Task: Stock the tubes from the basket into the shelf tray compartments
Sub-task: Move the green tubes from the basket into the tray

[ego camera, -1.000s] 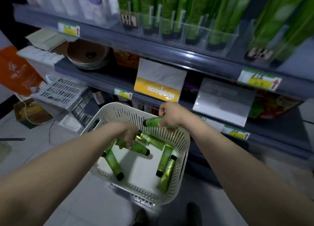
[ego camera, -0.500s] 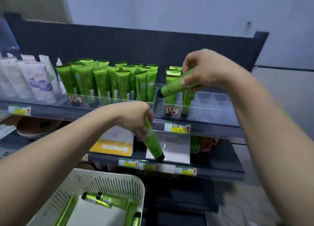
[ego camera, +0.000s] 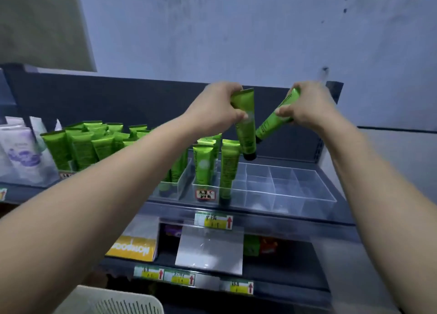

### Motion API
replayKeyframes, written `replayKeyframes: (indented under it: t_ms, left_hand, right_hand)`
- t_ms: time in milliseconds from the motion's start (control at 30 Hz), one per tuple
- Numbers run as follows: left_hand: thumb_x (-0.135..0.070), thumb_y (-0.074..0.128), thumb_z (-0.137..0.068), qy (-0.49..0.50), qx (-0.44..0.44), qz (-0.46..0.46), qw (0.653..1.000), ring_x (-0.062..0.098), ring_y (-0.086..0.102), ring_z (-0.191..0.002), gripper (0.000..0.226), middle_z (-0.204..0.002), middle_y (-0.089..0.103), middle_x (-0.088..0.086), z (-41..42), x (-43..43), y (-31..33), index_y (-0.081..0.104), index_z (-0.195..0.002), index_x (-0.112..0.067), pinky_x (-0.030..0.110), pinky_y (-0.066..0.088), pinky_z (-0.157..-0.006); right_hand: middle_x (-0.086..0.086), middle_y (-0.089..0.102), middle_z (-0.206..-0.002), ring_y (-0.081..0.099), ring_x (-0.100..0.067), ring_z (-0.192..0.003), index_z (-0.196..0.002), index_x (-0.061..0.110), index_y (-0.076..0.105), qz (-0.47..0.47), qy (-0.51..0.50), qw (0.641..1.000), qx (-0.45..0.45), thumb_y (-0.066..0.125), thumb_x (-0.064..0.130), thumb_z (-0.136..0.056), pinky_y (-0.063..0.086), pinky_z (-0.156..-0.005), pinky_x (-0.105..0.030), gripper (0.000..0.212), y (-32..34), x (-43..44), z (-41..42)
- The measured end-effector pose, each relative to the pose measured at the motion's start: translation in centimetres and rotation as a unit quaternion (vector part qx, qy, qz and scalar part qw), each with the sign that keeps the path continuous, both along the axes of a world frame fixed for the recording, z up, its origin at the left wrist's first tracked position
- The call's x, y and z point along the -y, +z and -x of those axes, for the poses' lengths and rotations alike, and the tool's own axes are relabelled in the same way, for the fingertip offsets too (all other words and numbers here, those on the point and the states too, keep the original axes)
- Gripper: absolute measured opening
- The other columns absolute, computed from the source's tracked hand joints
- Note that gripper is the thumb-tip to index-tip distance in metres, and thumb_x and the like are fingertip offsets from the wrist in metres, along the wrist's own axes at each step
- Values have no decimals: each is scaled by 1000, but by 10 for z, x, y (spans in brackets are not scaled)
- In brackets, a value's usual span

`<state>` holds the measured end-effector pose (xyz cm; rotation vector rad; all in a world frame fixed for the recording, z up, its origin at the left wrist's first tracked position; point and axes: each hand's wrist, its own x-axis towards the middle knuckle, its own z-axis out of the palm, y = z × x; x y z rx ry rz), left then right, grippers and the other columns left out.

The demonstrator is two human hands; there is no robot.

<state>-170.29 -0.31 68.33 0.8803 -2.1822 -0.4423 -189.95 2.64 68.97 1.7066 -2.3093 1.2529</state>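
A: So, where are the two tubes right now?

B: Both are up over the tray (ego camera: 295,206), and neither is in it yet. The left grip (ego camera: 218,111) is curled round the left tube (ego camera: 246,134) near its crimped end. That tube hangs almost upright, black cap down, just above the tray's back row and beside the standing tubes (ego camera: 203,169).

A: And the other?

B: The right grip (ego camera: 306,109) pinches the right tube (ego camera: 269,124) by its upper half. Its long axis slants, with the cap pointing down and left toward the left tube's lower end. They are close, but I cannot tell whether they touch.

A: Which goes in first, do you think?

B: The left one, I'd judge. It is nearer a free compartment and roughly lined up with it, so a straight drop should seat it. The right one wants turning upright, then a cell further right, where no tubes show.

A: Any risk?

B: The cap could catch a divider or knock the standing tubes over. The basket (ego camera: 113,300) sits low, under the left forearm.
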Motion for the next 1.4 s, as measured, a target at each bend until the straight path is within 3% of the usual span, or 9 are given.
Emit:
replayKeyframes:
  t_ms: [167,433,600,733,800,933,1100,1300,1400]
  left_hand:
    - [-13,70,-78,26,18,14,999,12,50,-61,12,-69,57,-2,27,25,6,59,-85,-10,25,39,-59]
    - [-8,66,-80,104,145,-4,984,20,48,-73,14,-68,48,-5,54,64,-19,55,-75,-14,26,34,-60]
    - [-12,65,-83,132,231,-18,964,22,55,-87,20,-88,58,0,56,79,-34,67,-102,-16,30,45,-77]
    - [-15,63,-84,139,292,-46,945,21,57,-91,21,-85,59,-4,55,82,-39,70,-104,-21,35,46,-88]
    - [-12,60,-84,136,303,-64,941,20,61,-90,23,-82,62,-6,53,82,-41,72,-100,-24,33,50,-84]
    - [-6,56,-86,120,269,-75,953,12,56,-80,25,-84,66,-3,50,76,-41,73,-99,-19,21,42,-71]
    - [-4,50,-89,121,208,-59,969,16,61,-88,28,-96,69,0,44,67,-37,73,-97,-18,25,47,-79]
    - [-2,41,-91,142,126,-23,981,10,61,-85,35,-102,68,-2,30,56,-38,70,-100,-19,23,49,-74]
    - [-2,42,-91,148,94,-14,984,8,60,-79,34,-98,67,-4,17,48,-35,70,-101,-18,20,48,-67]
  right_hand:
    - [-16,66,-95,66,-32,-86,-93,4,59,2,46,999,26,79,21,-75,56,-79,-48,32,-10,32,19]
    - [-18,66,-95,67,-34,-84,-95,0,58,-27,130,991,2,66,13,-84,57,-78,-45,18,-16,75,36]
    - [-15,65,-83,63,-25,-63,-93,0,61,-74,193,978,-3,62,7,-87,56,-64,-36,10,-25,88,34]
    - [-9,61,-72,60,-20,-55,-84,7,61,-108,230,967,-29,62,9,-88,53,-56,-28,4,-36,98,24]
    - [-11,62,-74,62,-23,-60,-89,2,64,-122,249,960,-28,62,8,-88,58,-64,-34,7,-43,103,19]
    - [-14,65,-78,65,-25,-70,-91,1,69,-149,267,952,-18,62,4,-86,59,-77,-44,9,-56,110,13]
    - [-12,66,-75,64,-20,-64,-95,2,73,-174,260,950,-7,57,-1,-88,59,-76,-36,18,-74,115,10]
    - [-9,69,-108,69,-31,-91,-99,17,72,-14,174,985,11,50,4,-86,55,-89,-41,28,-52,105,-1]
    - [-7,70,-105,66,-27,-97,-101,18,71,36,191,981,6,48,7,-87,52,-92,-39,29,-31,87,-20]
